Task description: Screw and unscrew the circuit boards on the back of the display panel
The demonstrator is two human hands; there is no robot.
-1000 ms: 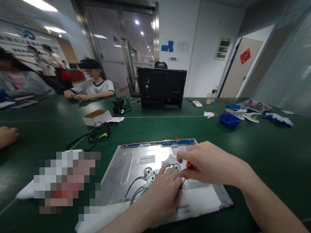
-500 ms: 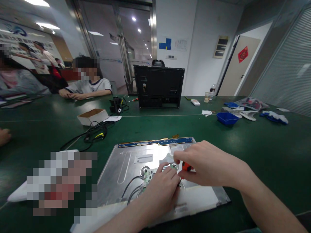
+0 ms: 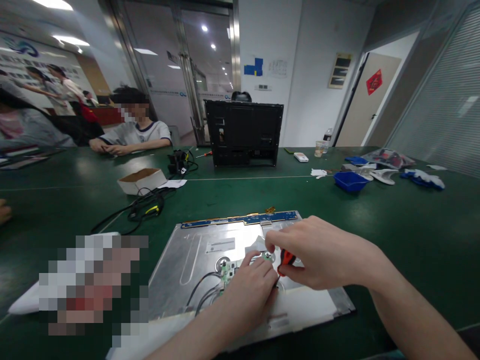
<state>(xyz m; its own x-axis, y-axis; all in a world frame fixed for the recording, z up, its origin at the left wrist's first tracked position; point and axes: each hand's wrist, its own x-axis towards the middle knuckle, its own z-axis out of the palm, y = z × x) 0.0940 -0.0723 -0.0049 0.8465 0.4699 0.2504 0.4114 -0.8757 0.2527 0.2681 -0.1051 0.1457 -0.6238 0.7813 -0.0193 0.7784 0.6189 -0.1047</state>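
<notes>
A metal display panel (image 3: 191, 250) lies flat on the green table, its back facing up, with a narrow blue circuit strip (image 3: 240, 220) along its far edge. My left hand (image 3: 253, 282) bends its fingers together over a small green circuit board (image 3: 228, 270) on the panel, covering much of it. Black cables (image 3: 198, 290) run from the board's left side. In my right hand (image 3: 322, 250) is a screwdriver (image 3: 287, 258) with a red and black handle, tilted, its shaft pointing down beside my left fingers. Those fingers hide its tip.
A black monitor housing (image 3: 243, 135) stands upright at the back. Left of the panel lie a cardboard box (image 3: 142, 181), tangled cables (image 3: 140, 210) and a blurred-out white item (image 3: 26, 300). A blue tray (image 3: 350, 182) and gloves (image 3: 423, 180) lie right. A person (image 3: 135, 130) sits opposite.
My right fingers have shifted slightly on the screwdriver, and more of its handle and shaft shows. My left hand stays on the circuit board.
</notes>
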